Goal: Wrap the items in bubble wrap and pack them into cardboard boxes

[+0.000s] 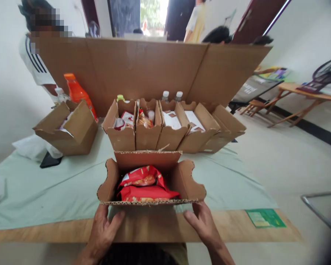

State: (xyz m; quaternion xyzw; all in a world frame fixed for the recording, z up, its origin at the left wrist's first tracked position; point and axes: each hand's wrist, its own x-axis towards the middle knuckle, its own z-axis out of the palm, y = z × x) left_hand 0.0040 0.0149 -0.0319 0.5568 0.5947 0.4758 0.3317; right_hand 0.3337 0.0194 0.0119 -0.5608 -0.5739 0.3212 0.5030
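Note:
A cardboard box (151,221) with an open top stands at the table's near edge, in front of my body. Inside lie red food packets (147,192), one overlapping another. My left hand (102,227) grips the box's left near corner, thumb on the front face and the fingers mostly hidden along the side. At the right near corner my right hand (203,223) holds it the same way. Beyond the box, a row of cardboard boxes (146,140) contains packets, a small bottle and white items with brown marks.
Left stands another cardboard box (82,138), beside an orange bottle (78,92), a black phone-like object (51,160) and white plastic bags (30,147). A tall cardboard panel (143,70) closes off the back. A green packet (265,218) lies front right. People are behind the panel.

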